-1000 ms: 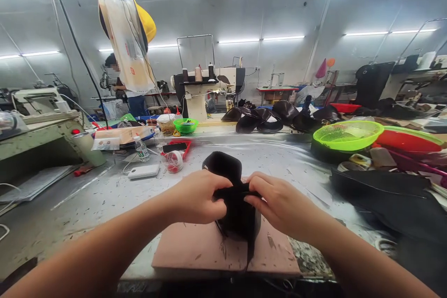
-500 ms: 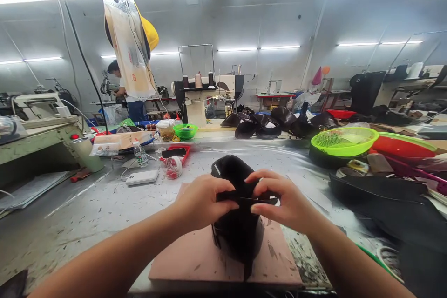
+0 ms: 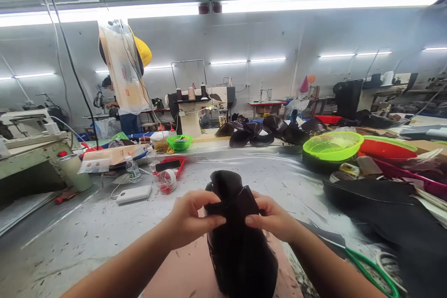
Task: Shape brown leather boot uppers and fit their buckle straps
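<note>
A black leather piece [image 3: 240, 247], shaped like a shoe or boot upper, stands in front of me over a pink board [image 3: 181, 265]. My left hand [image 3: 195, 216] grips its left edge, thumb on the near face and fingers tucked behind. On the opposite edge, my right hand [image 3: 270, 216] pinches the leather in the same way, its fingertips partly hidden behind a raised flap. The top of the piece curls open beyond my hands. Green-handled scissors [image 3: 370, 265] lie to the right of my right forearm.
Black leather sheets [image 3: 380, 209] spread over the right side, below a lime-green basket [image 3: 333, 145]. At left lie a white power bank [image 3: 134, 194], a bottle [image 3: 133, 170] and a red tray [image 3: 179, 167]. A sewing machine [image 3: 195, 107] and several leather pieces [image 3: 251, 132] stand behind.
The leather piece has been turned and shifted nearer, now showing a broad flat face. Both hands have moved slightly down and grip its side edges. The view has tilted upward and turned right.
</note>
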`<state>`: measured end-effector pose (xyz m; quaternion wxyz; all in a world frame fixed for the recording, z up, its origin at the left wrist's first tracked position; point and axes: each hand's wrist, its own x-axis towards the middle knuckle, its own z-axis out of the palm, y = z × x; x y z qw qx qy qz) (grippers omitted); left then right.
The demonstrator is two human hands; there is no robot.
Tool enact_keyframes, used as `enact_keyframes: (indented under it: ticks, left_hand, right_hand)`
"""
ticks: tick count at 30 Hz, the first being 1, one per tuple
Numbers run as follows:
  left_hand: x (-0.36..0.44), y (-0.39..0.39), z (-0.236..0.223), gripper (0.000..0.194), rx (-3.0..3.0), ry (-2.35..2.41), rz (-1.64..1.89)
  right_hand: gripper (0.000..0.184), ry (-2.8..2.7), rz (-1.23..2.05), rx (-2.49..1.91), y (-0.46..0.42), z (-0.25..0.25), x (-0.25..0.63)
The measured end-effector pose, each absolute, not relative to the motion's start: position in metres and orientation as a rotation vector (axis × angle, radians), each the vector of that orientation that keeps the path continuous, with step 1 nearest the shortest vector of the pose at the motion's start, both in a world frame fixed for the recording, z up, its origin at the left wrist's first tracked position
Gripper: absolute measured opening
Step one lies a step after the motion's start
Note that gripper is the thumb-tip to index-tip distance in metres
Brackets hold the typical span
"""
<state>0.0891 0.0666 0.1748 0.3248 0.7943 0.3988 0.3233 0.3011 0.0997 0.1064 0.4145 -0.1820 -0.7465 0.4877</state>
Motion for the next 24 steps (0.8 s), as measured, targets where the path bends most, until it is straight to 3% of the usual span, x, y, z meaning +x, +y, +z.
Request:
enact_keyframes:
  ticks: [4, 8, 12, 16, 18, 24]
  left_hand:
    - [0.096, 0.069, 0.173, 0.02, 2.141, 1.276, 0.844]
    - [0.103, 0.071, 0.175, 0.013, 2.232, 1.262, 0.786]
    - [0.109, 0.071, 0.178, 0.011, 2.356, 1.156, 0.738]
    - [0.114, 0.069, 0.18, 0.01, 2.411, 1.113, 0.731]
    - [0.115, 0.068, 0.179, 0.011, 2.426, 1.098, 0.758]
    - [0.109, 0.067, 0.178, 0.011, 2.501, 1.014, 0.697]
  right_hand:
    - [0.023, -1.907, 1.184, -0.511, 0.098, 0.107, 0.302]
    - [0.027, -1.881, 0.93, -0.713, 0.096, 0.109, 0.308]
    - [0.063, -1.762, 0.819, -0.732, 0.094, 0.126, 0.315]
    - [0.036, -1.823, 1.163, -0.663, 0.088, 0.15, 0.312]
    - [0.031, -1.78, 1.31, -0.666, 0.084, 0.156, 0.308]
    - [0.026, -1.868, 1.134, -0.745, 0.071, 0.157, 0.317]
